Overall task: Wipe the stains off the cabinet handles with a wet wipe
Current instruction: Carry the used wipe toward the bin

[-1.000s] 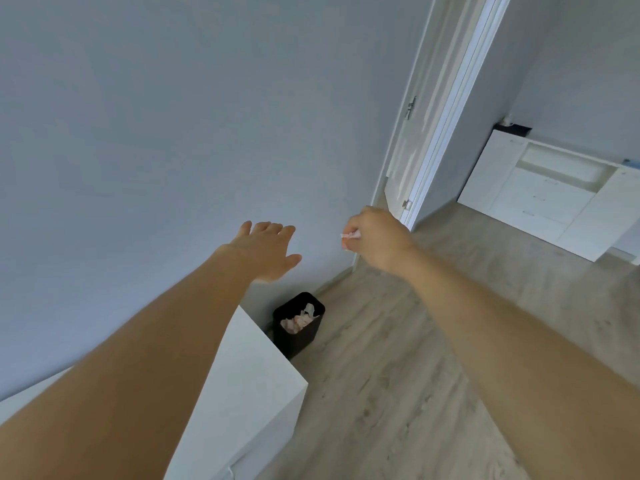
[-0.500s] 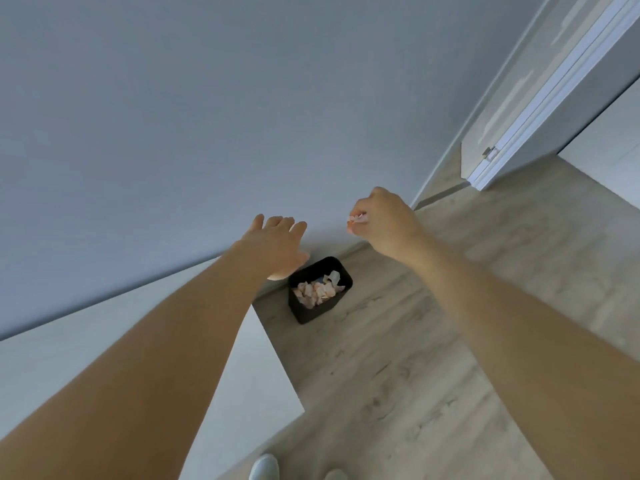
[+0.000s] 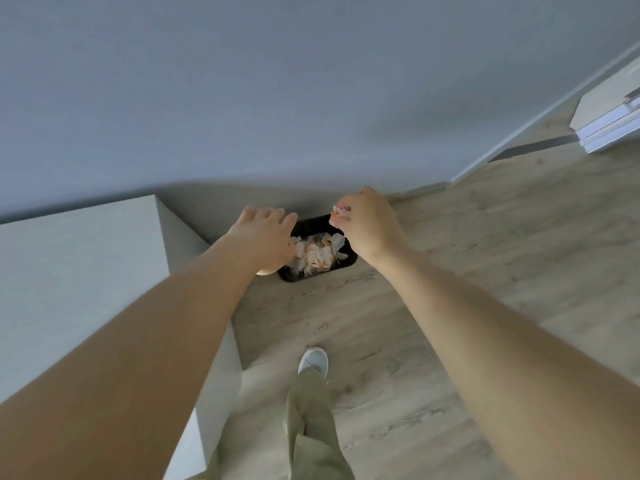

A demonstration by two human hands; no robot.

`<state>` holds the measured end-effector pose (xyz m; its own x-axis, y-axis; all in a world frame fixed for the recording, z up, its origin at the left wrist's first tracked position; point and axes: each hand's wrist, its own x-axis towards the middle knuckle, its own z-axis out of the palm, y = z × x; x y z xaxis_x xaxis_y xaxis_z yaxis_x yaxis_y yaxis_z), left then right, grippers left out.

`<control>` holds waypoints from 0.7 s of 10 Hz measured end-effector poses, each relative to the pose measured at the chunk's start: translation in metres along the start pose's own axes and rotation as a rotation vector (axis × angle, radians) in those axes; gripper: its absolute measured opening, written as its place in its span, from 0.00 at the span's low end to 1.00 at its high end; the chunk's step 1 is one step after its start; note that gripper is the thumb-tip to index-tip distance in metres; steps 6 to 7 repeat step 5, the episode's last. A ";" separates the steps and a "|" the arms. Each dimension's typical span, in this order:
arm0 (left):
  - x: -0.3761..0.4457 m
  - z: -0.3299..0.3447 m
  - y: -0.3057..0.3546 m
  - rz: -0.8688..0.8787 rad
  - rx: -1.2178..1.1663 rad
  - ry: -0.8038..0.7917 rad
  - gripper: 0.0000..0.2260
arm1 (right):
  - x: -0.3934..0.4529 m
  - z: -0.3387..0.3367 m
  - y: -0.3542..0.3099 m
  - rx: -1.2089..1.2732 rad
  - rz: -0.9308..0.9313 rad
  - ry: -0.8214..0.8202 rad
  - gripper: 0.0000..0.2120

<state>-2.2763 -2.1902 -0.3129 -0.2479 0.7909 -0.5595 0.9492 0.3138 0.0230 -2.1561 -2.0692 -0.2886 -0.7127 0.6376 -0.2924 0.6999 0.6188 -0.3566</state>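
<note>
My right hand [image 3: 367, 226] is closed on a small crumpled wet wipe [image 3: 338, 212] with orange stains, held over the right end of a black waste bin [image 3: 349, 263]. The bin stands on the floor against the wall and holds several crumpled, stained wipes [image 3: 317, 254]. My left hand [image 3: 266, 237] hovers above the bin's left end, palm down, fingers spread, with nothing in it. A white cabinet [image 3: 79, 271] stands to the left of the bin; no handles show from here.
A grey wall [image 3: 311, 98] rises behind the bin. Light wood flooring [image 3: 485, 271] stretches right. A white door's bottom corner [image 3: 609, 123] is at the far right. My leg in olive trousers and a white shoe [image 3: 313, 363] stand below the bin.
The view has tilted down and closer to the bin. Both hands have come down over the bin, the right one still holding the wipe.
</note>
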 end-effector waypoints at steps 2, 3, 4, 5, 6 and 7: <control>0.066 0.065 0.014 -0.064 -0.080 -0.114 0.27 | 0.056 0.078 0.064 -0.005 -0.040 -0.100 0.12; 0.073 0.088 0.012 -0.105 -0.079 -0.187 0.26 | 0.069 0.097 0.076 0.005 -0.042 -0.155 0.15; 0.067 0.096 0.008 -0.152 -0.085 -0.220 0.26 | 0.076 0.101 0.080 0.010 -0.042 -0.209 0.18; 0.057 0.086 0.001 -0.207 -0.087 -0.185 0.26 | 0.073 0.087 0.075 0.038 -0.069 -0.237 0.18; 0.057 0.086 0.001 -0.207 -0.087 -0.185 0.26 | 0.073 0.087 0.075 0.038 -0.069 -0.237 0.18; 0.057 0.086 0.001 -0.207 -0.087 -0.185 0.26 | 0.073 0.087 0.075 0.038 -0.069 -0.237 0.18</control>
